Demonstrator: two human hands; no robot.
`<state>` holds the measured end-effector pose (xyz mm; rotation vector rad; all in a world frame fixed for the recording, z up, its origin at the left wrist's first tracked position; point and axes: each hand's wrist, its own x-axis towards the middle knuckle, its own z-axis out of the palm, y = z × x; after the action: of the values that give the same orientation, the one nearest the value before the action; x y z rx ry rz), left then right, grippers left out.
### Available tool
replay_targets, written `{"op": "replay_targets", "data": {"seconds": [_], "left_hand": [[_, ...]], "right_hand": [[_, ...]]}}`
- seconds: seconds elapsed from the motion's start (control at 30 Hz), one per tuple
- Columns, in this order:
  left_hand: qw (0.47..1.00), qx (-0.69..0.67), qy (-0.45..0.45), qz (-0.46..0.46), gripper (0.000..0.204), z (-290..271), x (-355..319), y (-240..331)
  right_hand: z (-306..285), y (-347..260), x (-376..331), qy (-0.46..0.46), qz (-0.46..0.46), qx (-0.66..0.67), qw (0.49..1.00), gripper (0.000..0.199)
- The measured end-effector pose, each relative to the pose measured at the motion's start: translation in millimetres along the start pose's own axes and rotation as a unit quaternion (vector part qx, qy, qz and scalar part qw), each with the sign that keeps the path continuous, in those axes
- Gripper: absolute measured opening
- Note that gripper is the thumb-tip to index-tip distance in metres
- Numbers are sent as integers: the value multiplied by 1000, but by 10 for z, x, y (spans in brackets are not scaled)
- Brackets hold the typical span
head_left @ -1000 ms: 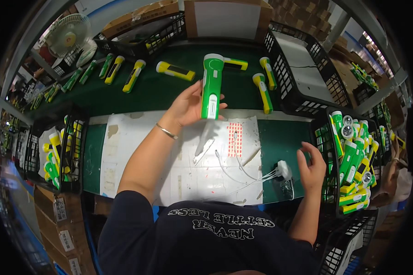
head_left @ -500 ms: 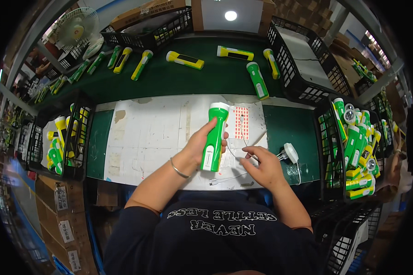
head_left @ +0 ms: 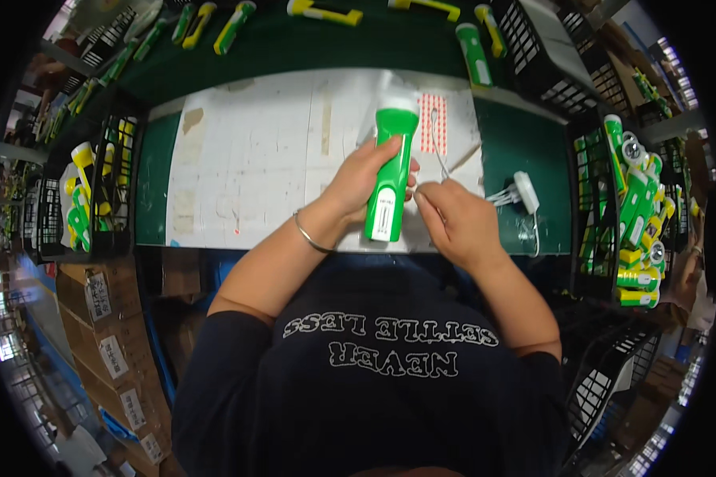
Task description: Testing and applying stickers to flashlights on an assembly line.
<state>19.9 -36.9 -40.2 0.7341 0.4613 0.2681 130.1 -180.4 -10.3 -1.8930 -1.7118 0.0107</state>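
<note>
My left hand [head_left: 363, 181] is wrapped round a green flashlight [head_left: 391, 163] with a white head and a white switch panel, its head pointing away from me over the white work surface [head_left: 254, 159]. My right hand [head_left: 461, 219] is closed beside the flashlight's lower right side, thumb and forefinger pinched together close to my left fingertips. A thin white cable [head_left: 441, 156] runs down to the right hand and passes out of sight at the knuckles. What sits at the pinch is small and mostly hidden; it looks like part of a white cable.
A red-and-white sticker sheet [head_left: 433, 127] lies beyond my right hand. Right of it is a white plug adapter [head_left: 525, 192] with cables. Black crates of flashlights stand at the left [head_left: 131, 208] and right [head_left: 598, 246]. More flashlights [head_left: 473, 54] lie along the green bench [head_left: 358, 48].
The view has tipped downward, so the lit board at the back is out of sight. My right hand has come closer to the flashlight, and its fingers have closed into a pinch.
</note>
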Motion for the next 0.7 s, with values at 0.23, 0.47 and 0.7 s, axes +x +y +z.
{"op": "replay_targets", "data": {"seconds": [0.23,0.47,0.7], "left_hand": [[974,181,28,134,43,-29,-25,-223],[971,166,94,142,67,-129,-37,-171],[997,-42,-35,56,49,-101,-103,-194]], "right_hand": [[136,-57,21,-35,-72,-94,992,9],[137,-249,-287,-160,-210,70,962,21],[251,-231,-43,0,21,68,997,34]]}}
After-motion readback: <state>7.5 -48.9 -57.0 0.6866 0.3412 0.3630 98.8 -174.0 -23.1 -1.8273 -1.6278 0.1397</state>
